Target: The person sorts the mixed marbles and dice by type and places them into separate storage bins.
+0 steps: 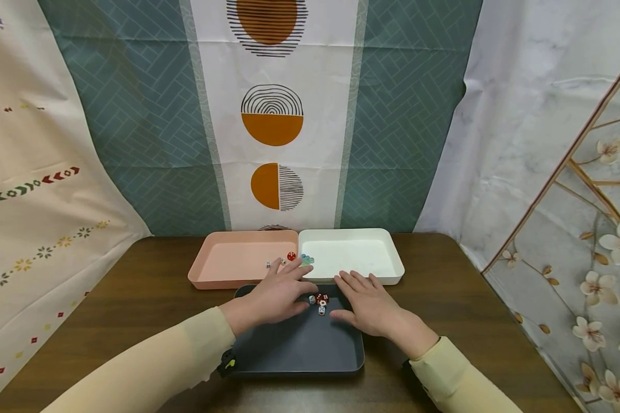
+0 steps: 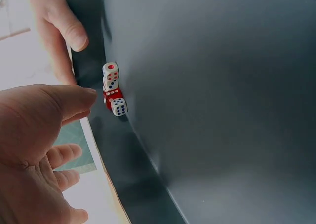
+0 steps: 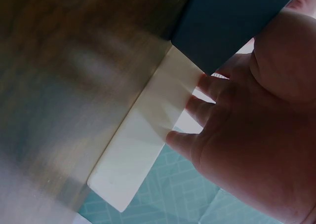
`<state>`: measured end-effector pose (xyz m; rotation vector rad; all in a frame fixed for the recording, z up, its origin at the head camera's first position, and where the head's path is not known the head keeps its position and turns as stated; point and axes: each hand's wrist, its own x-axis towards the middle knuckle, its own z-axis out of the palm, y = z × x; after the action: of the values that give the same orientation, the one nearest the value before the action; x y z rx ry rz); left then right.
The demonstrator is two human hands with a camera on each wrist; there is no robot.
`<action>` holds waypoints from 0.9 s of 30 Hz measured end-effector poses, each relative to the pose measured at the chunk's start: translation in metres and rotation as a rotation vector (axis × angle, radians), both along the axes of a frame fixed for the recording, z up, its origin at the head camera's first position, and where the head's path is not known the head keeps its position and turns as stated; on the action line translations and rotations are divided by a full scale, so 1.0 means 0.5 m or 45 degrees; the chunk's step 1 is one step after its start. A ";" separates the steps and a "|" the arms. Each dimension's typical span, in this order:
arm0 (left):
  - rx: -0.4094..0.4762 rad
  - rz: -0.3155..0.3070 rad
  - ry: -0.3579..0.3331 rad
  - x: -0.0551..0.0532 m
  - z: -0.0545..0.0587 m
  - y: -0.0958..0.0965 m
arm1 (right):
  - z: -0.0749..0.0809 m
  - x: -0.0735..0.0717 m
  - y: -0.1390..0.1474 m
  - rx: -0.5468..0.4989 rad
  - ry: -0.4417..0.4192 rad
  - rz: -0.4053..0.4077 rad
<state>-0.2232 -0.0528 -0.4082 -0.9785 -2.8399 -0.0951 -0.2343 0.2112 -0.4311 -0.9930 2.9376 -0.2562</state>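
Observation:
In the head view a cluster of small red and white dice [image 1: 322, 310] lies at the far side of a dark grey tray [image 1: 299, 350]. My left hand [image 1: 275, 293] spreads over the tray's far left part, fingers stretched towards the trays behind and the thumb near the dice. On the other side my right hand [image 1: 369, 303] reaches over the far right edge, its fingertips by the front rim of a white tray [image 1: 361, 252]. Neither hand grips anything. The left wrist view shows the dice [image 2: 112, 78] bunched along the dark tray's edge beside my left thumb.
A pink tray [image 1: 232, 258] stands behind, side by side with the white tray. Near its right end are a red die [image 1: 291, 256] and white dice [image 1: 268, 264]. Several small blue-green pieces [image 1: 307, 260] sit in the white tray's left end. All stand on a brown wooden table [image 1: 155, 298].

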 end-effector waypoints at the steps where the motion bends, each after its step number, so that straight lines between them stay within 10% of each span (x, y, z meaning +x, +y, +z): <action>1: -0.003 -0.003 -0.007 0.000 0.001 0.002 | 0.000 0.000 0.000 0.003 0.001 0.000; 27: -0.030 0.023 -0.084 -0.019 -0.011 0.023 | 0.002 0.001 0.000 -0.020 0.006 0.016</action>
<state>-0.2328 -0.0413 -0.4137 -0.9720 -2.9154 -0.0937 -0.2336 0.2111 -0.4301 -1.0147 2.9373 -0.2777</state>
